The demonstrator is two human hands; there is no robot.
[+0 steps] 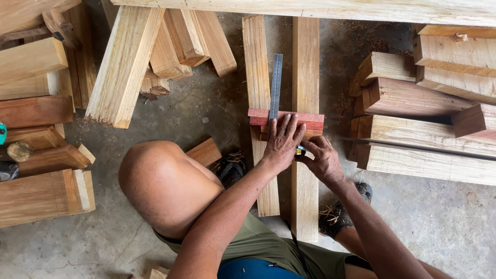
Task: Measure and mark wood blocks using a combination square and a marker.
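A short reddish wood block point(310, 120) lies crosswise on two long pale planks point(306, 67) on the concrete floor. A metal ruler point(275, 85) runs lengthwise from the block away between the planks. My left hand point(283, 140) presses flat on the near end of the ruler and the block, fingers spread. My right hand point(320, 157) is curled beside it on the right plank, gripping a small marking tool whose tip shows between the two hands. My bare left knee point(165, 186) fills the lower left.
Stacks of sawn timber lie at the right point(413, 103), the upper middle point(155, 51) and the left point(41, 155). A long beam point(336, 9) crosses the top. My feet in dark sandals point(336, 217) rest beside the planks. Sawdust litters the floor.
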